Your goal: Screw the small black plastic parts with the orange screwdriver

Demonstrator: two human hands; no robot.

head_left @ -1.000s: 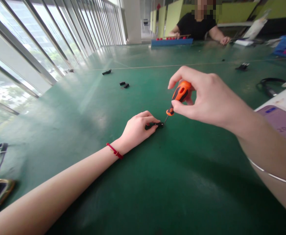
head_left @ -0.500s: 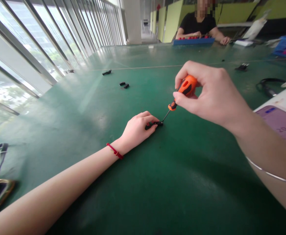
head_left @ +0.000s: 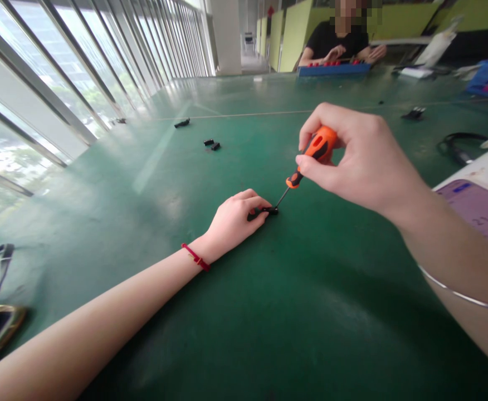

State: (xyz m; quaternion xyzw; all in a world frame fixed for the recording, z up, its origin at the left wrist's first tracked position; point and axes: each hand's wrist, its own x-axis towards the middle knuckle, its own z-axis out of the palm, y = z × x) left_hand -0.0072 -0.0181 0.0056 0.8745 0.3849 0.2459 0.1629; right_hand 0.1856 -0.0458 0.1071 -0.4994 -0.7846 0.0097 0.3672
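My left hand (head_left: 239, 220) rests on the green tabletop, its thumb and fingers closed on a small black part (head_left: 271, 211). Only the right end of that part shows past the fingertips; what kind it is I cannot make out. In my right hand (head_left: 352, 156) is a screwdriver (head_left: 320, 146) with an orange and black handle, gripped between thumb and fingers. It tilts down to the left, and its thin metal shaft meets the free end of the black part. Whether the tip sits in a screw is too small to tell.
Several small black pieces (head_left: 211, 145) lie farther back on the green table (head_left: 210, 312). At the right are a phone (head_left: 473, 214) and a black cable (head_left: 457, 146). A dark gold-edged object (head_left: 1, 328) lies at lower left. Across the table, a person sits behind a blue tray (head_left: 333, 70).
My two hands, the screwdriver and the black part look almost unmoved. Across the table, the other person's hands have lifted and the blue tray has shifted slightly right.
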